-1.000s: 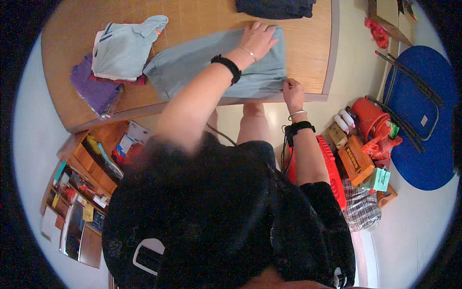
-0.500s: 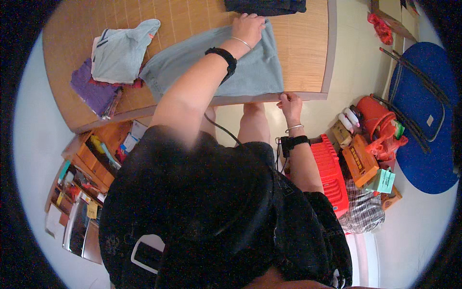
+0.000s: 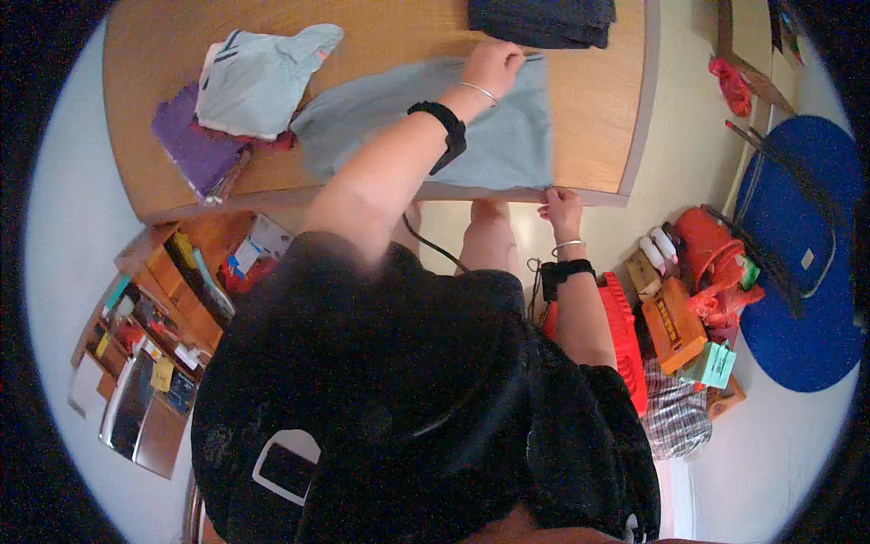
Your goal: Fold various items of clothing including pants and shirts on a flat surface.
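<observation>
A grey-blue garment (image 3: 498, 127) lies spread over the near part of the mat-covered bed or table (image 3: 598, 118). At its far right corner, by some dark stripes, my left hand (image 3: 494, 68) has its fingers curled onto the cloth. My right hand (image 3: 563, 208) pinches the near right corner, just over the edge of the surface. Left of the garment is a light grey folded garment (image 3: 254, 86) with dark stripes. It partly covers a purple folded cloth (image 3: 195, 140) and something red. Folded black clothing (image 3: 544, 20) lies at the far edge of the view.
On the right stand a red plastic basket (image 3: 621, 335), an orange box (image 3: 672, 325), a red bucket (image 3: 702, 238) and a large blue oval board (image 3: 807, 254) against the wall. Wooden shelves (image 3: 177, 290) with small items are at the left. A black cable (image 3: 435, 249) hangs before my legs.
My left hand's fingers have gone from lying fairly flat on the garment's far corner to curled closed there. My right hand stays at the near corner. The whole view has shifted slightly.
</observation>
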Demonstrator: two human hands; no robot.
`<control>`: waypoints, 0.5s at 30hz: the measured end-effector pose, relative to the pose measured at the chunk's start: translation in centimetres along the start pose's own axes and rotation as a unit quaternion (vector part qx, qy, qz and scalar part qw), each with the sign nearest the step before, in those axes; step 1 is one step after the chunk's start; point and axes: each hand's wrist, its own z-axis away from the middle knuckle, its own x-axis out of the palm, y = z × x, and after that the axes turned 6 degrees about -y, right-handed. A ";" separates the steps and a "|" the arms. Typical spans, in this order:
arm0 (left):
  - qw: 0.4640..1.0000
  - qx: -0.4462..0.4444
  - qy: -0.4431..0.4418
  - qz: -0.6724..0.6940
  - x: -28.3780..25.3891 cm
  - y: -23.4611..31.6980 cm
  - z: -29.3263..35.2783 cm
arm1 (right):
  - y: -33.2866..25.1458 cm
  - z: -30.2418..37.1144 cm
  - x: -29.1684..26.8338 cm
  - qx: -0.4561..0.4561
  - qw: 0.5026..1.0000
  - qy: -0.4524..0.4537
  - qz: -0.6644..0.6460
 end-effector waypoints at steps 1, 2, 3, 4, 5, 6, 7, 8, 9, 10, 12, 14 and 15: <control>0.993 -0.090 -0.075 -0.009 -1.5 1.8 0.6 | 0.2 0.1 -0.1 0.013 1.000 -0.011 -0.011; 0.993 -0.095 -0.073 -0.013 -2.2 1.7 1.6 | 0.4 0.2 -0.2 0.027 0.999 -0.023 -0.021; 0.997 -0.053 -0.036 -0.033 -3.2 1.3 2.6 | 0.2 0.3 -0.4 0.022 0.999 -0.032 -0.020; 0.999 -0.011 -0.002 -0.051 -3.9 1.0 3.8 | 0.5 0.4 -0.8 0.014 0.999 -0.028 -0.004; 0.998 -0.014 0.000 -0.055 -4.9 0.5 5.3 | 0.9 0.5 -0.9 0.007 1.000 -0.024 0.011; 0.998 -0.027 0.020 -0.049 -6.6 0.1 7.1 | 0.9 0.9 -0.7 -0.001 0.999 -0.020 0.025; 0.997 -0.041 0.044 -0.046 -8.5 -0.8 9.0 | -0.3 1.5 -0.5 0.025 1.000 -0.005 0.005; 0.988 -0.099 0.055 -0.100 -9.8 -1.9 10.9 | -0.1 1.7 -0.4 0.023 1.000 -0.007 0.005; 0.973 -0.157 0.067 -0.155 -11.2 -3.4 13.0 | 0.4 1.5 -0.6 0.023 1.000 -0.010 -0.005; 0.952 -0.200 0.090 -0.214 -12.8 -5.1 15.0 | 0.7 1.4 -0.9 0.024 1.000 -0.011 -0.015; 0.898 -0.269 0.130 -0.323 -15.4 -8.1 19.2 | 0.7 1.2 -1.4 0.022 0.999 -0.032 0.018; 0.868 -0.293 0.145 -0.373 -17.4 -9.9 21.4 | 1.7 1.1 -1.5 0.011 0.999 -0.034 0.035; 0.887 -0.360 0.125 -0.262 -18.3 -10.5 21.9 | 1.3 1.2 -1.4 0.008 0.999 -0.035 0.036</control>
